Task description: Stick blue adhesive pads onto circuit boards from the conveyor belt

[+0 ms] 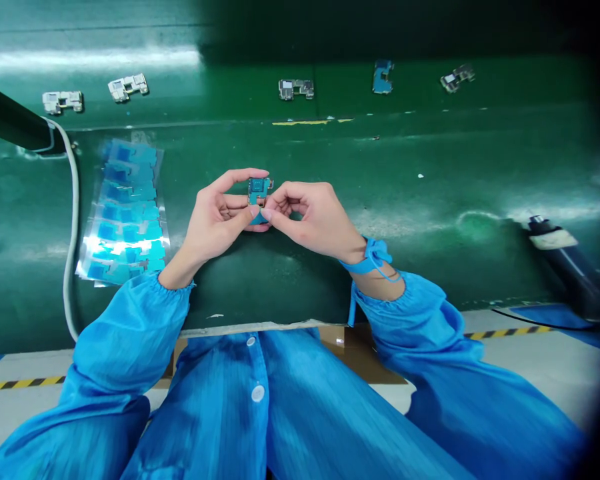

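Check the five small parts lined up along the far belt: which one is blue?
The fourth part from the left, between the centre part and the far-right part. It is blue; the other four are silver metal.

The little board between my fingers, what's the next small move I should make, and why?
Probably press the blue piece flat against the small board with your thumbs. Both the left hand and right hand pinch the board, and the blue piece sits at its lower edge under the thumb tips; similar blue pieces lie on the clear sheet at left.
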A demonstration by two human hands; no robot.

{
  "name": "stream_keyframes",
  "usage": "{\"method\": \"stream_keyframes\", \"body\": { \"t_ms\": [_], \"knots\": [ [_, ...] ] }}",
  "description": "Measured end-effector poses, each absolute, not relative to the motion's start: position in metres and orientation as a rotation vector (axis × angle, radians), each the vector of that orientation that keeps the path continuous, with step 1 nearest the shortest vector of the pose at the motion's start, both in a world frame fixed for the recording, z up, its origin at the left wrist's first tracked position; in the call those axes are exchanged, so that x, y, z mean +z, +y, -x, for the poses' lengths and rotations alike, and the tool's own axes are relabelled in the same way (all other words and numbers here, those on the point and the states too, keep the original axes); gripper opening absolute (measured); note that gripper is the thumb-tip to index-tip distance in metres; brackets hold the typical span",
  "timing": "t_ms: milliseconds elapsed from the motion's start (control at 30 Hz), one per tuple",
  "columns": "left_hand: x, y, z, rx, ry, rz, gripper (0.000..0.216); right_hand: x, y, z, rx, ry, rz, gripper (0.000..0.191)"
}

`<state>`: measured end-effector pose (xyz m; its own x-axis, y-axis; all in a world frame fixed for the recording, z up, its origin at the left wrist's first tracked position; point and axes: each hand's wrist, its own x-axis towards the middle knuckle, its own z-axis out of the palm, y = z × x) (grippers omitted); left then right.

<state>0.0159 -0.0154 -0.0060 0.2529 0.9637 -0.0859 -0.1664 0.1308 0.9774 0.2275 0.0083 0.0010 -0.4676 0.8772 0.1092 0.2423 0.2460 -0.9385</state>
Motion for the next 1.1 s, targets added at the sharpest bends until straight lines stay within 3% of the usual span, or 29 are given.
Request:
{"method": "stream_keyframes", "body": {
  "t_ms": [100,333,700,1100],
  "knots": [
    [-0.009,-0.015,-0.017,1.114,0.953,-1.105,0.069,0.001,0.011,-0.228,1.129,-1.826,1.016,0.017],
    [-0.016,-0.013,-0.014,1.229,0.924,-1.099,0.074,-0.004,0.013,-0.221,1.281,-1.680,1.047,0.058],
    [-0.020,-0.007,-0.009,1.284,0.715,-1.161,0.082,-0.014,0.021,-0.213,1.208,-1.648,0.806,0.035],
    [-0.012,-0.008,-0.003,1.236,0.603,-1.005,0.081,-0.009,0.023,-0.215,1.212,-1.684,0.777,0.050]
  ]
}}
